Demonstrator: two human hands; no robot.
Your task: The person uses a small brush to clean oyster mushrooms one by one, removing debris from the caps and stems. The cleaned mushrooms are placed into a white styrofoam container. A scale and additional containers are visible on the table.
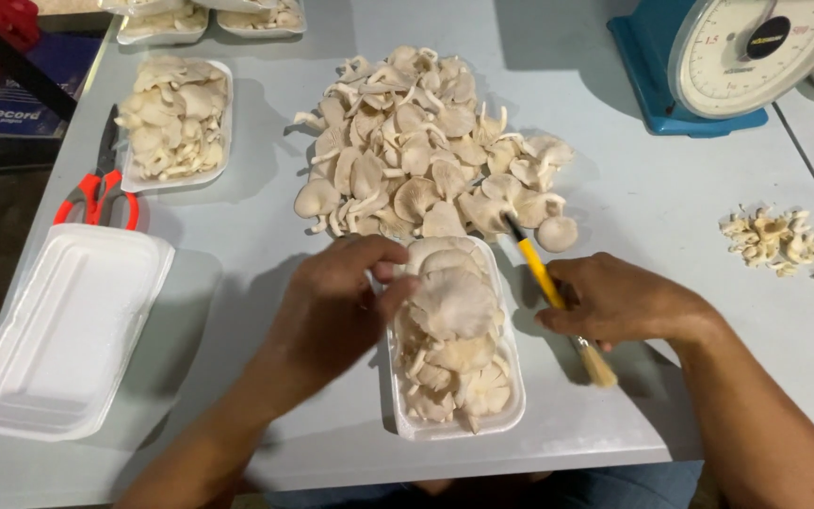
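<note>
left hand point(336, 306) pinches a pale, broad-capped oyster mushroom point(452, 302) atop a full white foam tray point(398, 415); right hand point(614, 302) grips a yellow-handled brush point(544, 278)

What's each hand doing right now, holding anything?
Left hand: fingers curled on a mushroom at the top of the filled foam tray.
Right hand: closed on a yellow-handled brush, bristles pointing toward the person.

Just one head cam, looking steeply down and forward over the grey table point(633, 198), pretty close, hands near the bottom edge.
</note>
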